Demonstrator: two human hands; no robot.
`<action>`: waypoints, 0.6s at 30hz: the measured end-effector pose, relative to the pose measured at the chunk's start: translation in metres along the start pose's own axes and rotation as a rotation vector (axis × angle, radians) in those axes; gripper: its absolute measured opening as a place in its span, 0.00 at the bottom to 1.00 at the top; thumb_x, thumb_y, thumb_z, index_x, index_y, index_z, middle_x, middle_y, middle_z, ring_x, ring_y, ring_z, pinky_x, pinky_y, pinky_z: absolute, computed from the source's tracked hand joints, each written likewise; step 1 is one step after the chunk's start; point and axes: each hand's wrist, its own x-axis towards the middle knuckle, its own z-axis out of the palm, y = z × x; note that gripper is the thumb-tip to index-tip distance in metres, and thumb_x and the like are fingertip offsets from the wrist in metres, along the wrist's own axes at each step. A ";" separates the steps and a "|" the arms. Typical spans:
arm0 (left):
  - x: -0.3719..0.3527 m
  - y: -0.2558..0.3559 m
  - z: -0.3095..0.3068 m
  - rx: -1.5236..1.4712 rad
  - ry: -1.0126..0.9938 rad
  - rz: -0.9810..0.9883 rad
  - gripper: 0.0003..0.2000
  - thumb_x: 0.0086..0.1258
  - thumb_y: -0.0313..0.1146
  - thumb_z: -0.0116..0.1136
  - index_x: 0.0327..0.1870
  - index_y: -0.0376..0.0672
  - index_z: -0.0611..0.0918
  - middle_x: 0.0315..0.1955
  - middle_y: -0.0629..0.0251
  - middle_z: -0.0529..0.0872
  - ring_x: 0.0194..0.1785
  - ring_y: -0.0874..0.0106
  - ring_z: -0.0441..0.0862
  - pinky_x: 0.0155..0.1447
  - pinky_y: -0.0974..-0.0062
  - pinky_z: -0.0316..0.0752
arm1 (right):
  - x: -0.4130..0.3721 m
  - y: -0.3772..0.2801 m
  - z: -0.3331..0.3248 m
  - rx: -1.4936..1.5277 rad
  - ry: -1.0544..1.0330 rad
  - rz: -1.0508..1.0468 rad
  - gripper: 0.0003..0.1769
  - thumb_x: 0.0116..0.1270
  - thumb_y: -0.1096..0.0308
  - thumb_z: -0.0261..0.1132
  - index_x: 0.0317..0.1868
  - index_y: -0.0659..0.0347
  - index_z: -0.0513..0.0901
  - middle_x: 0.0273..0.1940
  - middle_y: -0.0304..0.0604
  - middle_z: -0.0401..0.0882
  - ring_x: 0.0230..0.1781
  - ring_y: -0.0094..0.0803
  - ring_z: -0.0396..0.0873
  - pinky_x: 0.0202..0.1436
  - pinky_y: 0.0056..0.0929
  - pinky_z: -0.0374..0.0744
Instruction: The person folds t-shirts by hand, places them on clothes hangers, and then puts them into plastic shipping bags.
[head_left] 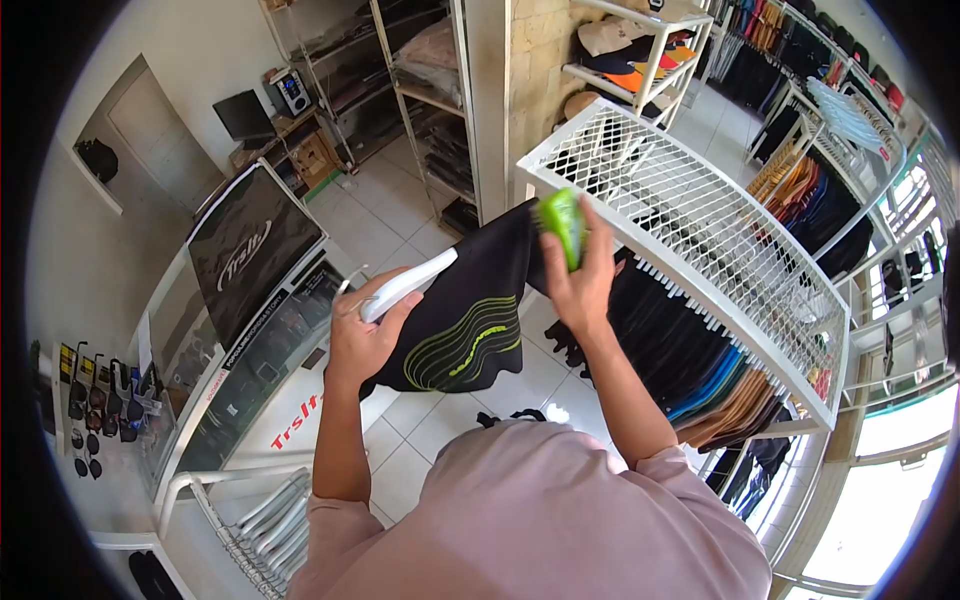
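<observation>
A black garment (460,330) with wavy green lines hangs in front of me. My left hand (362,335) is closed on a white hanger (410,284), which lies along the garment's left side. Held up at the garment's upper right is a bright green brush-like object (563,225), slightly blurred, with my right hand (583,275) wrapped round it. The brush touches or nearly touches the cloth; the exact contact is hard to see. Part of the garment passes behind my hands.
A white mesh-topped rack (690,240) with many hanging clothes (670,340) stands close on the right. Left of me are a glass counter (240,400), a black box-like display (250,250) and white hangers (275,530) on a rail. Sunglasses (100,400) hang at far left.
</observation>
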 end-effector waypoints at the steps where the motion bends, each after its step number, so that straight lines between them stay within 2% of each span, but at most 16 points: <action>1: 0.002 -0.001 0.002 0.034 -0.024 0.039 0.13 0.75 0.29 0.74 0.55 0.32 0.91 0.43 0.54 0.96 0.41 0.68 0.93 0.47 0.71 0.84 | -0.004 -0.015 0.001 0.016 -0.072 -0.119 0.40 0.73 0.60 0.77 0.80 0.64 0.72 0.61 0.63 0.79 0.57 0.61 0.83 0.63 0.52 0.83; 2: 0.004 -0.002 0.004 0.068 -0.048 0.084 0.12 0.75 0.29 0.74 0.55 0.34 0.91 0.43 0.53 0.96 0.38 0.66 0.94 0.44 0.70 0.84 | -0.006 -0.023 0.002 0.033 -0.137 -0.241 0.41 0.72 0.60 0.78 0.80 0.63 0.72 0.61 0.62 0.79 0.58 0.61 0.83 0.63 0.51 0.82; 3: 0.004 -0.003 0.005 0.086 -0.072 0.120 0.13 0.74 0.28 0.74 0.56 0.36 0.91 0.43 0.53 0.96 0.35 0.64 0.94 0.42 0.70 0.84 | -0.013 -0.022 0.006 0.057 -0.239 -0.210 0.43 0.71 0.59 0.80 0.80 0.62 0.71 0.61 0.61 0.79 0.59 0.60 0.82 0.65 0.51 0.82; 4: 0.004 0.001 0.005 0.149 -0.059 0.176 0.13 0.75 0.30 0.74 0.57 0.37 0.92 0.44 0.52 0.96 0.36 0.64 0.94 0.41 0.71 0.84 | -0.015 -0.007 0.014 0.023 -0.160 -0.171 0.42 0.71 0.59 0.80 0.79 0.62 0.72 0.61 0.62 0.79 0.59 0.60 0.82 0.65 0.51 0.82; 6: 0.001 -0.002 0.001 0.084 -0.092 0.103 0.15 0.72 0.25 0.71 0.59 0.38 0.91 0.46 0.51 0.96 0.38 0.60 0.95 0.42 0.70 0.85 | -0.009 0.039 0.031 -0.044 -0.009 -0.101 0.39 0.72 0.59 0.79 0.78 0.63 0.74 0.61 0.62 0.79 0.59 0.60 0.83 0.66 0.51 0.82; 7: 0.000 -0.008 0.000 0.104 -0.090 0.150 0.18 0.69 0.23 0.70 0.61 0.39 0.91 0.46 0.51 0.96 0.38 0.59 0.95 0.42 0.69 0.85 | -0.002 0.052 0.030 -0.079 -0.001 0.100 0.35 0.74 0.61 0.77 0.76 0.64 0.76 0.62 0.64 0.79 0.62 0.60 0.82 0.67 0.51 0.81; 8: -0.002 -0.014 -0.001 0.126 -0.088 0.193 0.21 0.67 0.21 0.69 0.62 0.40 0.90 0.46 0.51 0.96 0.39 0.58 0.95 0.43 0.68 0.85 | -0.001 0.069 0.029 -0.147 0.027 0.180 0.32 0.78 0.62 0.73 0.76 0.65 0.75 0.64 0.65 0.79 0.62 0.61 0.82 0.68 0.50 0.80; 10: -0.002 -0.019 -0.004 0.209 -0.117 0.245 0.27 0.61 0.19 0.66 0.65 0.42 0.90 0.47 0.52 0.95 0.39 0.55 0.94 0.43 0.66 0.86 | 0.004 0.058 0.017 -0.118 0.109 0.108 0.30 0.80 0.63 0.71 0.75 0.66 0.75 0.66 0.66 0.78 0.63 0.62 0.81 0.70 0.49 0.79; 12: -0.005 -0.017 -0.005 0.325 -0.180 0.245 0.33 0.54 0.19 0.64 0.68 0.45 0.89 0.47 0.53 0.95 0.39 0.54 0.93 0.43 0.63 0.85 | 0.002 0.023 0.004 -0.002 -0.009 0.027 0.33 0.75 0.64 0.73 0.76 0.65 0.76 0.67 0.65 0.78 0.62 0.60 0.82 0.70 0.48 0.79; 13: -0.006 -0.017 -0.002 0.361 -0.194 0.281 0.38 0.51 0.20 0.67 0.71 0.50 0.87 0.38 0.56 0.92 0.37 0.56 0.89 0.41 0.61 0.83 | -0.002 0.005 0.000 0.017 -0.089 -0.040 0.34 0.73 0.63 0.74 0.76 0.64 0.76 0.66 0.64 0.78 0.61 0.59 0.82 0.69 0.48 0.80; 16: -0.008 -0.019 0.007 0.497 -0.282 0.358 0.40 0.50 0.21 0.67 0.73 0.52 0.86 0.28 0.61 0.84 0.33 0.57 0.85 0.38 0.60 0.79 | -0.008 -0.023 0.000 0.052 -0.346 -0.157 0.38 0.67 0.63 0.78 0.77 0.58 0.79 0.60 0.60 0.80 0.55 0.55 0.85 0.60 0.46 0.85; 17: -0.008 -0.019 0.008 0.507 -0.281 0.420 0.42 0.51 0.21 0.68 0.75 0.55 0.84 0.23 0.65 0.76 0.29 0.60 0.81 0.35 0.60 0.76 | -0.008 -0.009 0.009 -0.003 -0.302 -0.257 0.36 0.70 0.63 0.77 0.78 0.56 0.80 0.57 0.60 0.80 0.51 0.54 0.86 0.54 0.46 0.87; 18: -0.009 -0.020 0.008 0.538 -0.279 0.441 0.42 0.51 0.21 0.68 0.76 0.55 0.84 0.24 0.66 0.76 0.29 0.61 0.81 0.35 0.61 0.76 | -0.005 0.013 0.018 -0.046 -0.246 -0.128 0.36 0.71 0.64 0.76 0.78 0.56 0.80 0.57 0.60 0.80 0.51 0.54 0.86 0.54 0.46 0.87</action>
